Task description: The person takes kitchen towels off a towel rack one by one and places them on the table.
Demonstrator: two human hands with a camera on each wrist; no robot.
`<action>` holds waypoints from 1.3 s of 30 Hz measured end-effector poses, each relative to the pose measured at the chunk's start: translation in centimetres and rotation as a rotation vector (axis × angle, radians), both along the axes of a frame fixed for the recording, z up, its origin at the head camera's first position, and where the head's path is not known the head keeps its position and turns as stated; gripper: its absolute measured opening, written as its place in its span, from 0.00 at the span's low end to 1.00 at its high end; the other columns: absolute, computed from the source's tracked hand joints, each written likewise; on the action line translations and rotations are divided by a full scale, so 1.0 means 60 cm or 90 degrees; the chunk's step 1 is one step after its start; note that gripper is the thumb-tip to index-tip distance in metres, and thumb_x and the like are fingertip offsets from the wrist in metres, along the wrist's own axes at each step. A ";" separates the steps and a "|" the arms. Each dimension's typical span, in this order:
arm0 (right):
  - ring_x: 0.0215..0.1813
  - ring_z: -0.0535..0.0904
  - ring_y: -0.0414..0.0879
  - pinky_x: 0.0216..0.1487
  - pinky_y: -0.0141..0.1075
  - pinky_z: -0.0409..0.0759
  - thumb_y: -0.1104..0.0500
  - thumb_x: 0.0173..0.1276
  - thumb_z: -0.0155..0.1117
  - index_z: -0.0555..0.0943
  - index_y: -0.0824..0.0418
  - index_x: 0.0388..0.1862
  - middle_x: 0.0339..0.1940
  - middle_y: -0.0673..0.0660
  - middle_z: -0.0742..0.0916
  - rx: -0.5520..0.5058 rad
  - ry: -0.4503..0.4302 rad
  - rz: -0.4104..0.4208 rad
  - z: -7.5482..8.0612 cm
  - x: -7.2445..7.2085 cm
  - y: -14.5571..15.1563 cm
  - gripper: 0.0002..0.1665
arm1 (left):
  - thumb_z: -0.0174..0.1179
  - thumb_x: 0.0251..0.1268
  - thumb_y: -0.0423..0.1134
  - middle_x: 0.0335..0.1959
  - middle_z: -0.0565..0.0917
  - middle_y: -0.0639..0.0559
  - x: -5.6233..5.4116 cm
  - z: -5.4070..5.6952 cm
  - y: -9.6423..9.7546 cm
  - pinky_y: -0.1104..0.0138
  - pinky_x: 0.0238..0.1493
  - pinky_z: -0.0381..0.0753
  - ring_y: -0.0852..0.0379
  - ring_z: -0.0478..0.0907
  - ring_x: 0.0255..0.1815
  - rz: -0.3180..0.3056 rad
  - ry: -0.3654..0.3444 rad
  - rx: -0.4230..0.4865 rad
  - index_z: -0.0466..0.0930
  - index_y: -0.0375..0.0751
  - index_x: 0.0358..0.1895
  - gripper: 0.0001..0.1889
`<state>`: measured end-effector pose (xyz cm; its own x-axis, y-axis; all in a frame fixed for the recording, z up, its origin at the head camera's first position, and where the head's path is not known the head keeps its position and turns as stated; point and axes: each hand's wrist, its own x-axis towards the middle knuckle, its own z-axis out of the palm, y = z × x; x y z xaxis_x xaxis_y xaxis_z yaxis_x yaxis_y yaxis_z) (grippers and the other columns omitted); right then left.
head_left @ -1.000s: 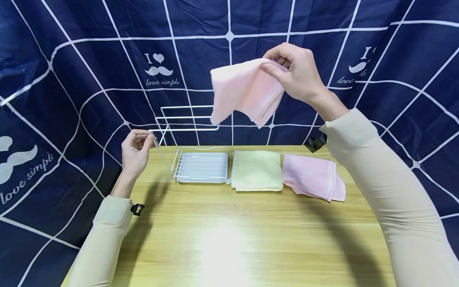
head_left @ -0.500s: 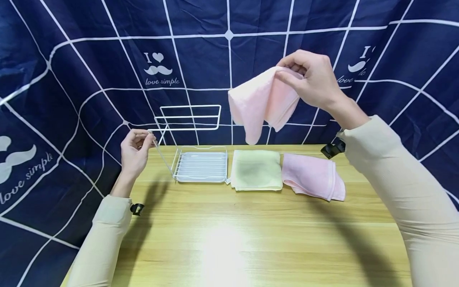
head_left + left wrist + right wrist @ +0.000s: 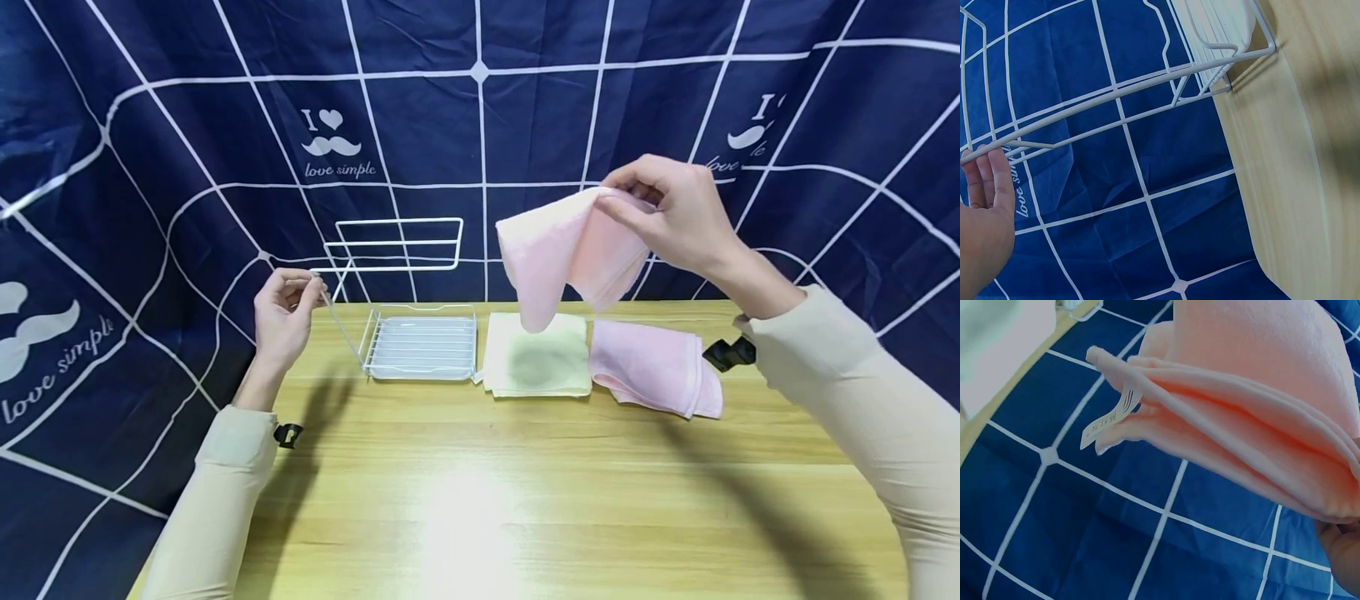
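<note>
My left hand (image 3: 283, 321) grips the upper corner of a white wire rack (image 3: 393, 269), its fingers around the wire in the left wrist view. The rack stands upright, with a white ribbed tray (image 3: 423, 346) in its base. High on the right, my right hand (image 3: 678, 212) pinches a folded peach-pink towel (image 3: 551, 258) by its top edge. The towel droops in folds, its lowest corner overlapping the folded pale green towel (image 3: 536, 367) on the table. A small label (image 3: 1110, 419) shows between its layers in the right wrist view.
A folded pink towel (image 3: 648, 367) lies right of the green one, its right end fanned out. The wooden table (image 3: 480, 500) runs back to a dark blue curtain (image 3: 420, 125) with white lines, which also closes off the left and right sides.
My right hand has come down and to the right with the peach-pink towel, away from the rack's top. My left hand and the rack have stayed in place.
</note>
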<state>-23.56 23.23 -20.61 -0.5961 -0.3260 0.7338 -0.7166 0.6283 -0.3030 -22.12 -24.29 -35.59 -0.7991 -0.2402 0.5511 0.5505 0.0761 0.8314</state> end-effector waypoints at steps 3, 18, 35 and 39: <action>0.30 0.69 0.26 0.32 0.18 0.66 0.66 0.65 0.77 0.90 0.65 0.40 0.28 0.50 0.82 0.004 0.004 -0.006 -0.012 0.010 0.006 0.06 | 0.59 0.72 0.20 0.29 0.89 0.59 0.000 0.000 0.000 0.76 0.35 0.91 0.67 0.86 0.28 -0.002 0.002 0.003 0.81 0.43 0.38 0.12; 0.29 0.69 0.28 0.30 0.18 0.64 0.68 0.62 0.79 0.90 0.60 0.38 0.25 0.50 0.82 -0.007 -0.026 -0.013 -0.085 0.056 0.029 0.07 | 0.59 0.72 0.20 0.29 0.89 0.60 0.000 -0.003 0.000 0.77 0.35 0.90 0.68 0.85 0.27 0.000 -0.002 0.004 0.81 0.43 0.38 0.12; 0.29 0.71 0.29 0.27 0.20 0.67 0.71 0.58 0.79 0.90 0.55 0.37 0.25 0.46 0.84 -0.014 -0.066 0.038 -0.157 0.108 0.025 0.13 | 0.59 0.72 0.20 0.28 0.88 0.62 0.003 -0.001 0.000 0.76 0.35 0.91 0.69 0.85 0.27 0.013 -0.005 -0.010 0.79 0.36 0.39 0.07; 0.27 0.71 0.29 0.26 0.20 0.67 0.70 0.58 0.79 0.90 0.54 0.36 0.24 0.44 0.83 -0.016 -0.092 0.039 -0.171 0.123 0.021 0.13 | 0.59 0.72 0.20 0.28 0.88 0.61 0.003 -0.001 -0.001 0.76 0.35 0.91 0.68 0.85 0.27 0.011 -0.007 -0.003 0.80 0.36 0.39 0.08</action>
<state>-16.21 24.47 -30.85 -0.6759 -0.3472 0.6501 -0.7009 0.5754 -0.4215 -21.93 -24.34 -35.66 -0.8008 -0.2516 0.5435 0.5397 0.0901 0.8370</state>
